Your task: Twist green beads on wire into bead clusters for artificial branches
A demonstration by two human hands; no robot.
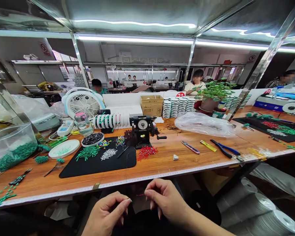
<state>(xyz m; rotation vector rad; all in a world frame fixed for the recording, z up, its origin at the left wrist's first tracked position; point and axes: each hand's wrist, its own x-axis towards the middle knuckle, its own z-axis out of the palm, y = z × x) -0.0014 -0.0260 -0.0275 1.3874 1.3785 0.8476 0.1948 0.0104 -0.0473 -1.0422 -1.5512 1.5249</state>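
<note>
Nearest the hands is the black mat point(100, 166), at eleven o'clock from them, lying on the wooden table point(162, 167) a little back from its front edge. Green pieces point(87, 153) and small clear beads point(109, 154) are heaped on it. The left hand point(108, 209) and right hand point(164, 196) hover before that edge, apart from each other, neither touching the table. On each, thumb and forefinger come together as in a pinch — whether a fine thread is between them, I cannot tell.

At twelve o'clock, red pieces point(147, 151) sit by the mat's right edge, with a black winding machine point(143, 129) behind them. A ruler strip point(127, 181) borders the table's front edge. Bare wood stretches from the red pieces round to two o'clock, broken by a small white lump point(175, 157) at one, then a cutter point(190, 147), a yellow tool point(208, 146) and blue-handled pliers point(225, 149), whose tips reach close to the front edge. Room is tighter at ten — a white lid point(64, 149) crowds the mat's left edge. Large spools point(258, 208) stand below the table at three to four o'clock.
</note>
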